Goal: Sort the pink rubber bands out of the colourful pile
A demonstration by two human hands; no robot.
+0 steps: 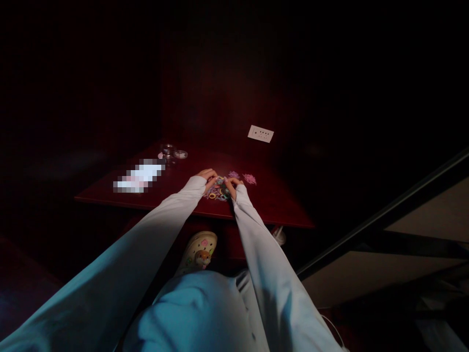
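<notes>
Over a pile of small coloured bands, which look like hair ties, both hands meet near the front of a dark red tabletop. My left hand has its fingers bent together at the pile's left and upper side. My right hand pinches with thumb and fingers on the right side. What either hand grips is too small to make out. Just behind them lie a small purple bunch of bands and a pink bunch, apart from the main pile.
A bright, blurred-out phone-like screen lies on the tabletop at left. Behind it are a clear jar and a round lid. A white socket panel is on the back wall. Below shows a cream clog.
</notes>
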